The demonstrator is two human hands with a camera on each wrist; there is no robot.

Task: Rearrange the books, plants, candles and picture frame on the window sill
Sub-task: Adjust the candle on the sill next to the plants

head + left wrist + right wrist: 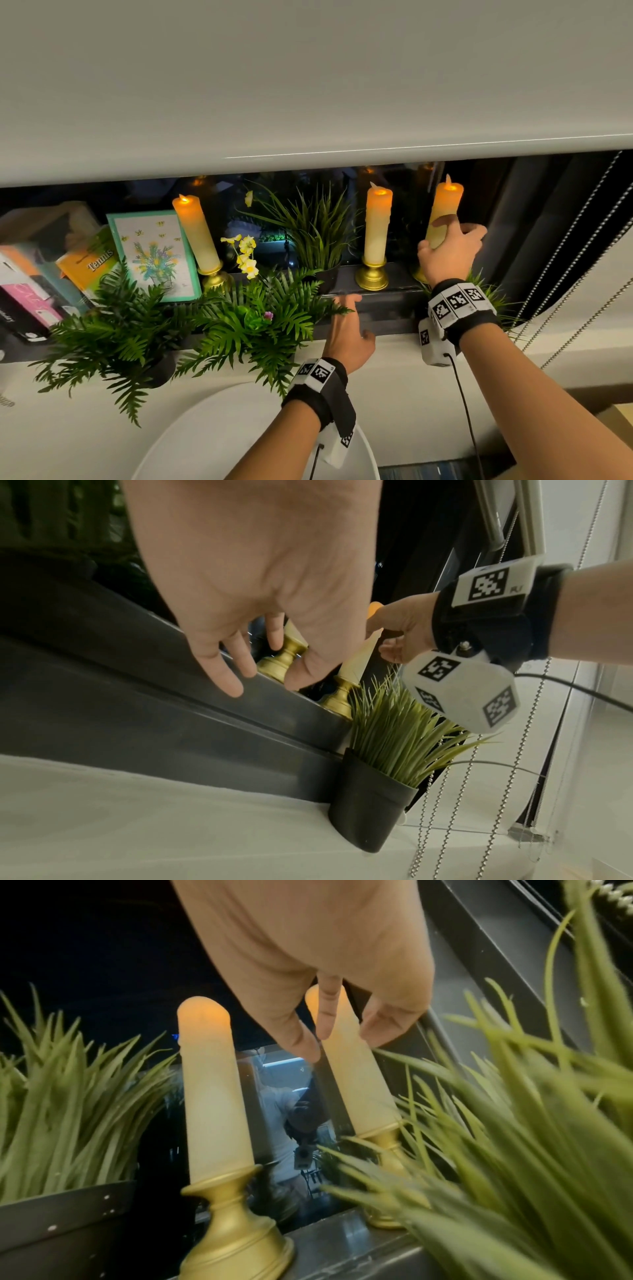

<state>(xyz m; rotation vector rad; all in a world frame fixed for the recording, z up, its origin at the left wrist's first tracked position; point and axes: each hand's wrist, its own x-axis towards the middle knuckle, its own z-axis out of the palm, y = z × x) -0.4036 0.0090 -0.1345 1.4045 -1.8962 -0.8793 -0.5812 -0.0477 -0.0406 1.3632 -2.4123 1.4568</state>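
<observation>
Along the dark window sill [383,308], under a half-lowered white blind [308,85]: containers first. Black pot [368,804] at far right end holds grass plant [400,737], wedged against sill's end, bead chains [479,791] hanging just beside it. Second grass plant [318,229] in dark pot stands mid-sill, far side. Two fern plants [113,329] [260,318] in dark pots sit at near edge, fronds spilling over it; yellow flowers [246,255] rise behind the right fern.

Three lit candles in gold holders: left candle [197,233] leaning beside picture frame [154,255]; middle candle [376,226] upright; right candle [443,212] tilted, its holder on the sill's far strip.

Right hand [448,253]: fingers curled round the right candle's lower shaft, clamped on it. Left hand [349,332]: fingers spread and relaxed, holding nothing, tips touching the sill's near ledge, just short of middle candle's base.

Open room: bare sill strip between right fern and right-end grass pot, in front of middle candle.

Books [37,284] stacked leaning at far left. Readable: "Tennis" on orange-yellow cover [90,267]. Frame shows painted flowers and bees, teal border. Other spines too blurred to read.
</observation>
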